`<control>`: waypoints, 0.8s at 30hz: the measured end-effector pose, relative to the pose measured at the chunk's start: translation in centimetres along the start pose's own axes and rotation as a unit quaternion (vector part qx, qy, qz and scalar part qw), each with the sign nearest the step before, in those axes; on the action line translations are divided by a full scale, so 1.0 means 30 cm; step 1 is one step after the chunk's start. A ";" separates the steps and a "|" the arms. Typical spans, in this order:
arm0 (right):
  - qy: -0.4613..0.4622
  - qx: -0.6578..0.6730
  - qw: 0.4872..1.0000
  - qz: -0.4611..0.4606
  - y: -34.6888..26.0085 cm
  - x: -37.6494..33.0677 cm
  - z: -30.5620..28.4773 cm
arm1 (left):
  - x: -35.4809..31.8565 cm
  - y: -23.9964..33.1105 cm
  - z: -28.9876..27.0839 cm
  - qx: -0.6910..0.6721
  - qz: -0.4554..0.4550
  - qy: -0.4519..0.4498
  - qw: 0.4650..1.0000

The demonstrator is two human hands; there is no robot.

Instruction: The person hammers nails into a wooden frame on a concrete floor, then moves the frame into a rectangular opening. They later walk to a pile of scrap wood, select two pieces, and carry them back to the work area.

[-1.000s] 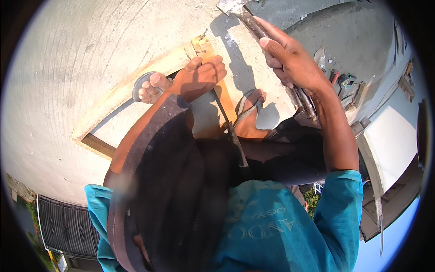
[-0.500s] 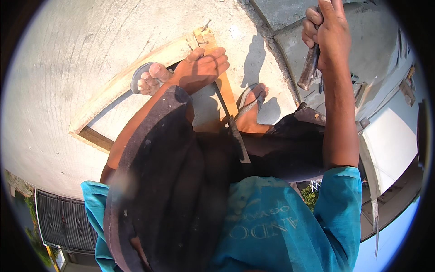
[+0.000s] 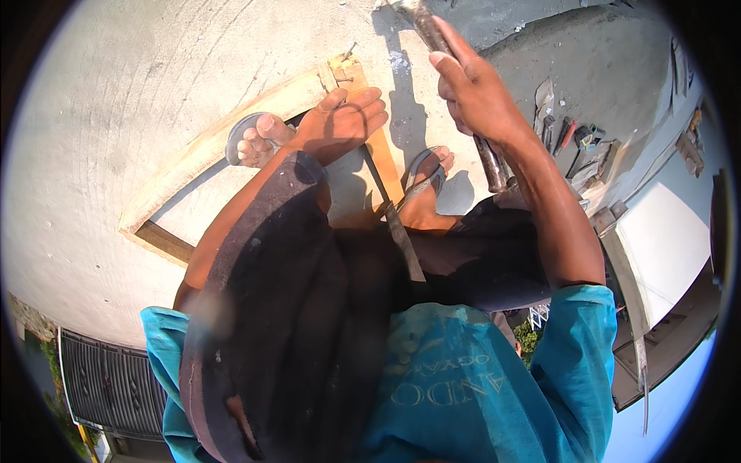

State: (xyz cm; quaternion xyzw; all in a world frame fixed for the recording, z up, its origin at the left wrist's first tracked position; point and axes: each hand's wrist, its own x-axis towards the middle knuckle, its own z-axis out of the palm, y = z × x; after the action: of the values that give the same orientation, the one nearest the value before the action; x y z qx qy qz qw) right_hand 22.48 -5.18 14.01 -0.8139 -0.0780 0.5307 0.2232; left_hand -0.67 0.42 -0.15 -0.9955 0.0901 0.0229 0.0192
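My right hand is closed around the dark, worn handle of a hammer, raised to the right of a wooden frame. The hammer's head is partly cut off by the upper edge of the picture. Fingers stretched out, my left hand lies across the frame near its far corner. Just beyond it, a bent nail sticks up from the corner, and another nail shows close to my fingers. A long narrow strip runs from beneath my left hand toward my lap.
My sandalled feet are beside and inside the frame on the pale concrete floor. At the right lie several loose tools, among them a trowel and a red-handled tool. A dark metal gate stands at the lower left.
My right hand has swung left and slightly down with the hammer, bringing its upper end into view. The hammer's shadow has shifted left. My left hand stays nearly still.
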 end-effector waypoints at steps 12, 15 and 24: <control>-0.034 -0.057 0.990 -0.122 0.004 -0.014 0.023 | 0.011 -0.010 -0.024 -0.176 -0.010 0.023 0.984; -0.082 -0.094 0.977 -0.172 -0.081 -0.021 0.016 | 0.022 -0.037 -0.052 -0.266 -0.043 -0.013 0.963; 0.105 0.405 0.908 0.020 0.011 0.064 -0.138 | -0.008 0.040 0.072 -0.027 0.012 0.051 0.998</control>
State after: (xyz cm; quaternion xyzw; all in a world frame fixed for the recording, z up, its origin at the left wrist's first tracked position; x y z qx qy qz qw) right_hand 26.97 -5.94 13.68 -0.7058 0.1838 0.4323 0.5303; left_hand -1.23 -0.63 -2.33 -0.9944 0.1023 -0.0251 -0.0127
